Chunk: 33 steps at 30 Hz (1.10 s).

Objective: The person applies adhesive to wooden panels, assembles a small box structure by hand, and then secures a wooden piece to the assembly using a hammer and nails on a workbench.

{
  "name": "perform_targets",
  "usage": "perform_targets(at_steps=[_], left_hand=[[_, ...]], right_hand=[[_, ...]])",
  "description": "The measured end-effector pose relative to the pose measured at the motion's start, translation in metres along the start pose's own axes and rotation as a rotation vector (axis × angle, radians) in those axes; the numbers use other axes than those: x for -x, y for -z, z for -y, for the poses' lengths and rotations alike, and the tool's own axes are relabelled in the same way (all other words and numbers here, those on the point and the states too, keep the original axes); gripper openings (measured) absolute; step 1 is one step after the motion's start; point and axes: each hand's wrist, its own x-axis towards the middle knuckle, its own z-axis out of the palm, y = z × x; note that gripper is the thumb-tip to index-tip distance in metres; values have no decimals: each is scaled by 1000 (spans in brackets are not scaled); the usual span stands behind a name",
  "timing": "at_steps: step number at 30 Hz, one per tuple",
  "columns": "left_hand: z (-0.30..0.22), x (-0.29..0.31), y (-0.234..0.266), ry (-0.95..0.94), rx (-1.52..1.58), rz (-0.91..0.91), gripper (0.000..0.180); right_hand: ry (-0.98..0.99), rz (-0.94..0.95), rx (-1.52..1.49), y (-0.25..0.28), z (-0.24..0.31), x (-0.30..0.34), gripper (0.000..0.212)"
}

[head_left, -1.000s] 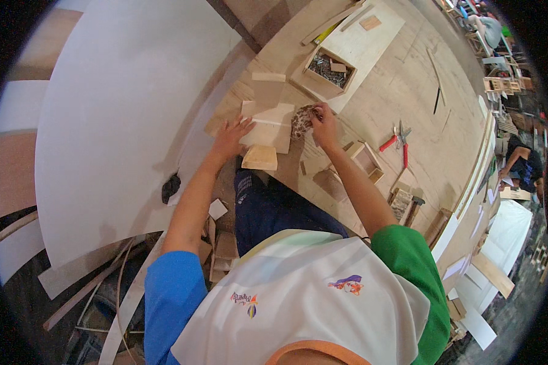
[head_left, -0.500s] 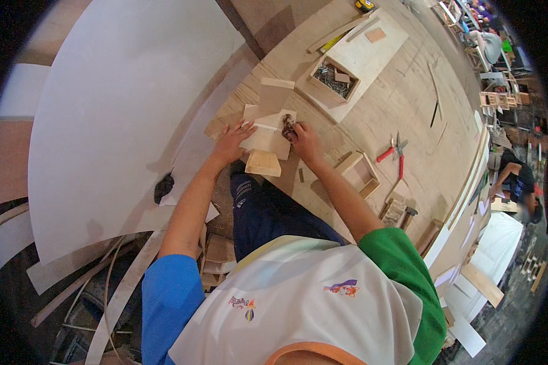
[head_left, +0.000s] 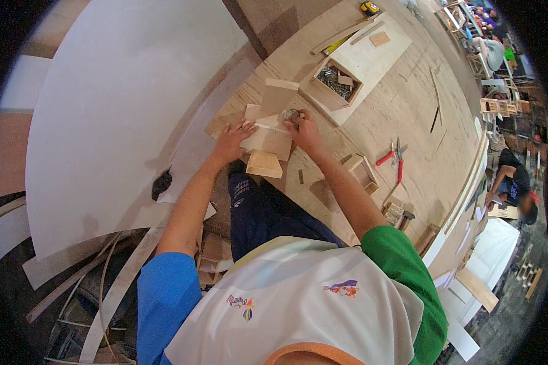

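A small pale wooden piece (head_left: 271,143) lies at the near left edge of the workbench, with one upright block at its far end and another at its near end. My left hand (head_left: 230,142) rests on its left side, fingers spread flat. At its right side, my right hand (head_left: 307,132) has its fingers closed around a small crumpled greyish-brown wad (head_left: 292,115), pressed against the wood. What the wad is made of I cannot make out.
On the workbench (head_left: 417,115) sit a wooden box of metal fasteners (head_left: 324,74), a tape measure (head_left: 369,8), red-handled pliers (head_left: 400,164), a small open wooden frame (head_left: 362,173) and a hammer (head_left: 406,219). A large white panel (head_left: 134,121) stands left. Another person (head_left: 510,179) is far right.
My right hand has shifted slightly up and away along the wooden piece, and the wad in it has turned. My left hand stays on the wood.
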Motion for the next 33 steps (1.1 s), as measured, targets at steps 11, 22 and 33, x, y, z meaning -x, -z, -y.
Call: perform_targets(at_steps=[11, 22, 33], left_hand=[[1, 2, -1, 4, 49, -26, 84], [-8, 7, -2, 22, 36, -55, 82], [-6, 0, 1, 5, -74, -62, 82]], right_hand=[[152, 89, 35, -5, -1, 21, 23], [100, 3, 71, -8, -9, 2, 18], [63, -49, 1, -7, -6, 11, 13]])
